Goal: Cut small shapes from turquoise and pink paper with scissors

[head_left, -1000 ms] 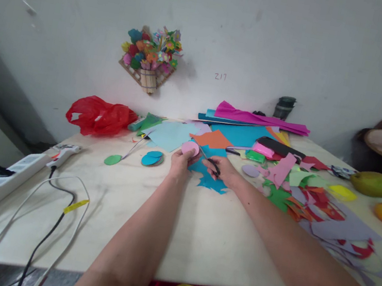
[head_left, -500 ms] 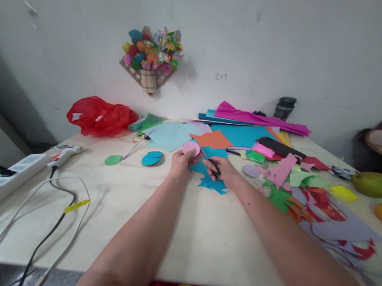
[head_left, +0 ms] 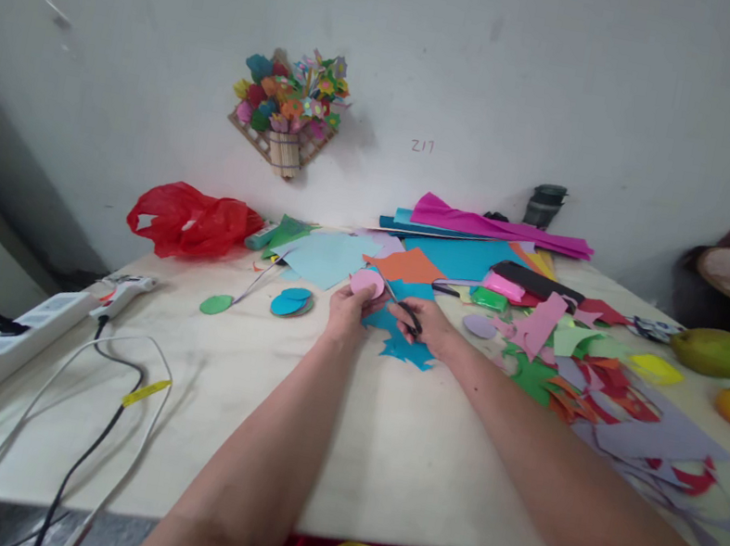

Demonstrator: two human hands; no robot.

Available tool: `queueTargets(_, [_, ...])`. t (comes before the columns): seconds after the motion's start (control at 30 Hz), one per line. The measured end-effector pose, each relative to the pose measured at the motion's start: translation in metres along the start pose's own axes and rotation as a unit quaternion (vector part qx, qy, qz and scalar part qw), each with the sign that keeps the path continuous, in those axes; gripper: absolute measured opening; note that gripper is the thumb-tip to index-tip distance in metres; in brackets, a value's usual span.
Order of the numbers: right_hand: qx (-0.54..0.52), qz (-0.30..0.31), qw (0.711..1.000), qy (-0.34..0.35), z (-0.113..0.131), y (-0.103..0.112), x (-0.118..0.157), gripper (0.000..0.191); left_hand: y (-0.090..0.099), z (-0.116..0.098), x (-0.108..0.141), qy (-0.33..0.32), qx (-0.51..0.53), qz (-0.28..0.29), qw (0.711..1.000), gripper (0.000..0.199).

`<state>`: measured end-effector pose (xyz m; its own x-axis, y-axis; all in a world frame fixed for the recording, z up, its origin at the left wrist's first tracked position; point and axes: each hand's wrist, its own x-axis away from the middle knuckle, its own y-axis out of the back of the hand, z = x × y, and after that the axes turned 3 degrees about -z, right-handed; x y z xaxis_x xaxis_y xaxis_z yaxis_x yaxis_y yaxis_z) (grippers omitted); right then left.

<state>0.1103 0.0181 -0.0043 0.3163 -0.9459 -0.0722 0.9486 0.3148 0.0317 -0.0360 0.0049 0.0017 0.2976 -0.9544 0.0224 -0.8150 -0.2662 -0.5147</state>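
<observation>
Between the thumb and fingers of my left hand (head_left: 348,308) is a round piece of pink paper (head_left: 364,282). My right hand (head_left: 427,325) is closed around black-handled scissors (head_left: 409,317), whose blades point up and left toward the pink paper's right edge. Whether the blades touch it I cannot tell. Beneath both hands lie blue paper scraps (head_left: 408,349). Left of my left hand, blue paper circles (head_left: 290,300) rest in a small stack, with a green paper circle (head_left: 216,304) farther left. A lilac paper circle (head_left: 481,326) lies right of my right hand.
Paper scraps (head_left: 653,437) cover the table's right side, near two mangoes (head_left: 718,354). Coloured sheets (head_left: 459,257) and a black phone-like object (head_left: 536,284) lie at the back. A red plastic bag (head_left: 194,222) sits back left. A power strip (head_left: 20,344) and cables line the left edge.
My left hand and the pink paper have shifted very slightly to the right, toward the scissors. My right hand stays almost in place.
</observation>
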Motion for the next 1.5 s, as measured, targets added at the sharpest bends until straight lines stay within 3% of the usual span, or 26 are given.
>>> queueTargets(1.5, [0.011,-0.001,1.0,-0.023,0.0027,-0.0026,0.0014,0.033,0.0036,-0.0003,-0.0074,0.002,0.034,-0.045,0.998,0.019])
